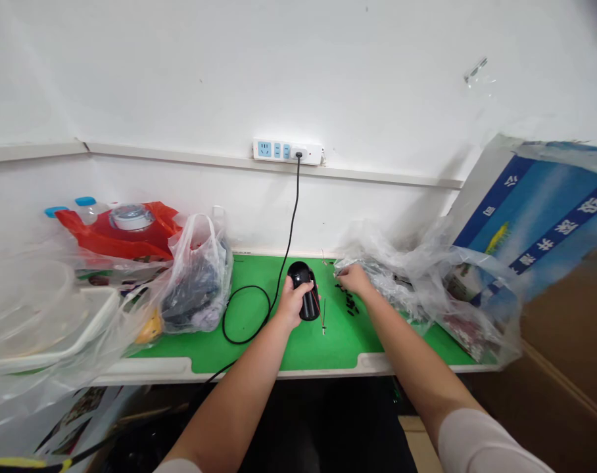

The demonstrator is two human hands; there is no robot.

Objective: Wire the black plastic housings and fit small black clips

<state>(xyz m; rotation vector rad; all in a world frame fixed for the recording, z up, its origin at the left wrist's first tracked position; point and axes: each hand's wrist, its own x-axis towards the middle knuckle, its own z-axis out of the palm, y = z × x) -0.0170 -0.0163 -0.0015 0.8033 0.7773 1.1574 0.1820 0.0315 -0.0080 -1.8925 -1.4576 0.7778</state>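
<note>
My left hand (294, 301) is wrapped round a glossy black device (308, 309) with a rounded top, held over the green mat (254, 272). Thin red and black wires (323, 318) hang from its right side and end in a small white connector (323, 330). Over to the right, my right hand (355, 279) has its fingertips pinched together at the edge of a clear plastic bag (377, 263). What those fingers hold, if anything, is too small to make out. Several small black parts (350, 303) lie scattered on the mat just below that hand.
A power strip (287, 151) is fixed to the wall, and its black cable (292, 217) runs down and coils on the mat. Plastic bags (197, 282), a red bag (125, 230) and a white tray (96, 322) crowd the left. A blue box (549, 210) stands at the right.
</note>
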